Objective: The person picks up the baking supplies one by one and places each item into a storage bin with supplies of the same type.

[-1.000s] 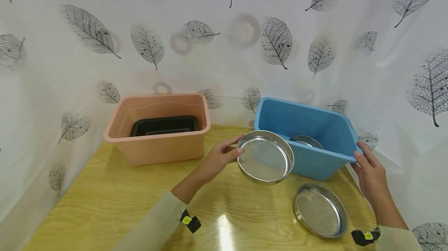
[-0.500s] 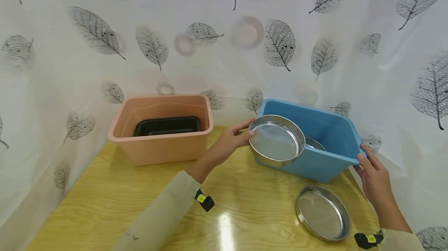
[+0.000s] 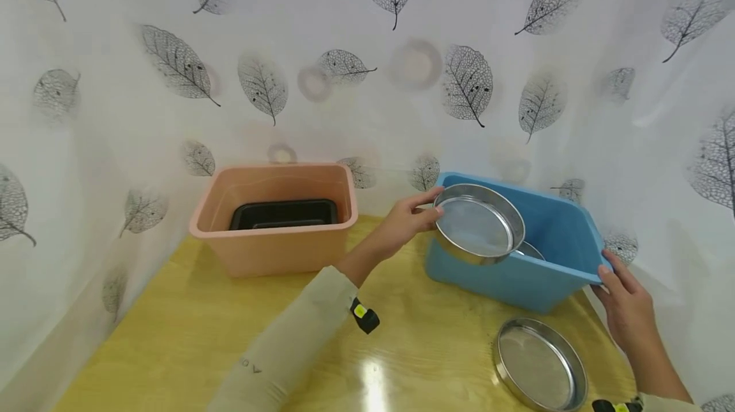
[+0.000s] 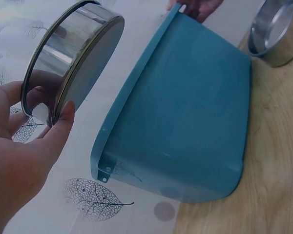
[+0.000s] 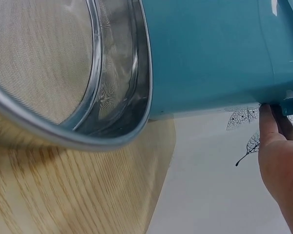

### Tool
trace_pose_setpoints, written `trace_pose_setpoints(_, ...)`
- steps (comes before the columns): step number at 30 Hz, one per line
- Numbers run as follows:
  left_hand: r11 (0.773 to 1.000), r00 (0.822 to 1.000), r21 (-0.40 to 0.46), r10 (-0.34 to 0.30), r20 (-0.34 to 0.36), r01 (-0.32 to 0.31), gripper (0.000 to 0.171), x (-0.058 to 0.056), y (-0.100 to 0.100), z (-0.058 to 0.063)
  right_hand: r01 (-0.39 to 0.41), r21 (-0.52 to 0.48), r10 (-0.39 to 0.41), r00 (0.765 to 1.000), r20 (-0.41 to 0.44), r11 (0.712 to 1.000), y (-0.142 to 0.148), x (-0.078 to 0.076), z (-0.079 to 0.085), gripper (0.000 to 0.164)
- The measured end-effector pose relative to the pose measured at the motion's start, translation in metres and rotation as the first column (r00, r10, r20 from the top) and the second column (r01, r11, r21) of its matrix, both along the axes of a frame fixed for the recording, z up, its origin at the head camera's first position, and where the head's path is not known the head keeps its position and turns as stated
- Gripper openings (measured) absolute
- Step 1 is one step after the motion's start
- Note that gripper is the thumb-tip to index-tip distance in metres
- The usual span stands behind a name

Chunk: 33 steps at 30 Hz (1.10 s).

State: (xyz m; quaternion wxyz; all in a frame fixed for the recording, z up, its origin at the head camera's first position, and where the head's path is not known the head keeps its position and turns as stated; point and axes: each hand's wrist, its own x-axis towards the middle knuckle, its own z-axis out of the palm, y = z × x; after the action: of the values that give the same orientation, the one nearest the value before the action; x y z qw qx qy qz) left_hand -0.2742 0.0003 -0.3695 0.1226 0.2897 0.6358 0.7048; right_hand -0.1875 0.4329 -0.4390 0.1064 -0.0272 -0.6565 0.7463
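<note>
My left hand (image 3: pixel 404 224) pinches the left edge of a round metal sieve (image 3: pixel 476 227). In the head view this sieve overlaps the near rim of the blue bin (image 3: pixel 488 281); in the left wrist view the held sieve (image 4: pixel 83 58) is tilted and apart from the bin. My right hand (image 3: pixel 628 303) grips the bin's right rim, thumb on the near side. Inside the bin, part of another sieve (image 3: pixel 531 250) shows, the rest hidden by the wall. A third sieve (image 3: pixel 536 364) lies on the table, its fine mesh (image 5: pixel 39 53) plain in the right wrist view.
On the left, a peach bin (image 3: pixel 281 256) holds a black rectangular tray (image 3: pixel 284 211). Both bins stand at the back of the wooden table (image 3: pixel 189 335), before a leaf-patterned curtain (image 3: pixel 356 125). The table's right edge runs close beside the blue bin.
My left hand has carried its sieve rightward and up, from in front of the blue bin to over its near rim. My right hand keeps its grip; the view has shifted slightly.
</note>
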Motion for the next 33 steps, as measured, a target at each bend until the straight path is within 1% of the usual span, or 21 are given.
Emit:
trace_pose_setpoints(3,0.999,1.0,-0.028,0.022,0.012,-0.022,0.053,-0.002,0.004,-0.002,-0.012,0.025,0.012,1.0,0.009,1.0,0.0,0.003,-0.003,0.059)
trace_pose_setpoints(7,0.997,0.998,-0.056,0.051,0.02,-0.05,0.053,-0.007,0.009,0.0,-0.009,0.014,0.009,1.0,0.006,1.0,-0.002,0.003,-0.004,0.059)
trace_pose_setpoints(12,0.993,0.997,-0.098,0.07,0.014,-0.068,0.055,-0.02,0.019,0.004,-0.009,0.012,0.009,1.0,-0.003,1.0,-0.003,0.0,-0.002,0.059)
trace_pose_setpoints(16,0.987,0.997,-0.14,0.074,0.003,-0.073,0.056,-0.03,0.031,0.005,-0.01,0.038,0.01,1.0,-0.003,0.999,-0.002,0.0,-0.001,0.059)
trace_pose_setpoints(21,0.975,0.996,-0.206,0.083,-0.035,-0.089,0.057,-0.034,0.043,0.006,-0.012,0.033,0.012,1.0,0.001,0.999,-0.004,0.001,-0.003,0.059)
trace_pose_setpoints(25,0.966,0.995,-0.239,0.094,-0.036,-0.1,0.056,-0.036,0.053,0.007,-0.006,0.036,0.006,1.0,-0.004,0.999,-0.005,-0.001,-0.003,0.058)
trace_pose_setpoints(28,0.965,0.995,-0.24,0.103,-0.01,-0.103,0.056,-0.039,0.063,0.009,-0.002,0.032,0.003,1.0,-0.015,0.999,-0.003,-0.001,-0.001,0.057)
trace_pose_setpoints(33,0.98,0.993,-0.184,0.092,0.072,-0.078,0.054,-0.043,0.081,0.011,0.0,0.038,0.001,1.0,-0.03,0.999,0.0,0.002,0.001,0.057)
